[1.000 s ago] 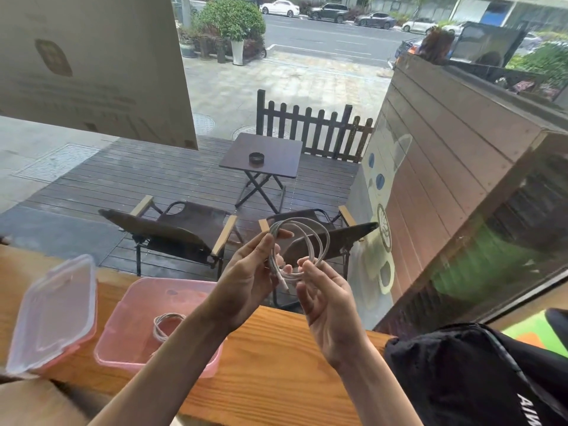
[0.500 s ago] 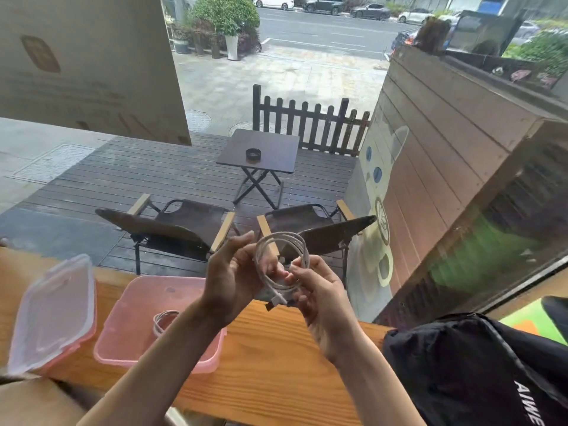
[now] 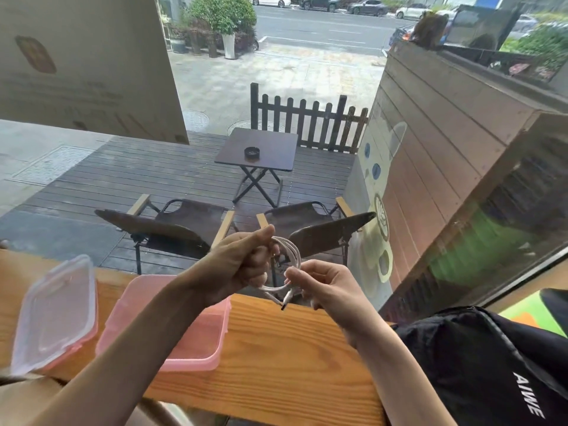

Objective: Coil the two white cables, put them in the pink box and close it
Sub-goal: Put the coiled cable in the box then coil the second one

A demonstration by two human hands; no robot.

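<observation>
A white cable point(image 3: 290, 256) is wound into a small loop and held in the air above the far edge of the wooden counter point(image 3: 276, 348). My left hand point(image 3: 239, 265) grips the loop's left side in a fist. My right hand point(image 3: 325, 287) pinches its lower right, and the plug end point(image 3: 285, 302) sticks out below. The open pink box point(image 3: 196, 342) stands on the counter under my left forearm, which hides its inside. Its clear lid with pink rim point(image 3: 55, 312) lies tilted to the left of the box.
A black bag point(image 3: 491, 364) with white lettering sits on the counter at the right. A glass window runs just beyond the counter's far edge, with patio chairs and a small table outside.
The loop has been drawn tighter and lower. My left hand closed into a fist around it and my forearm now covers the coiled cable seen earlier in the box.
</observation>
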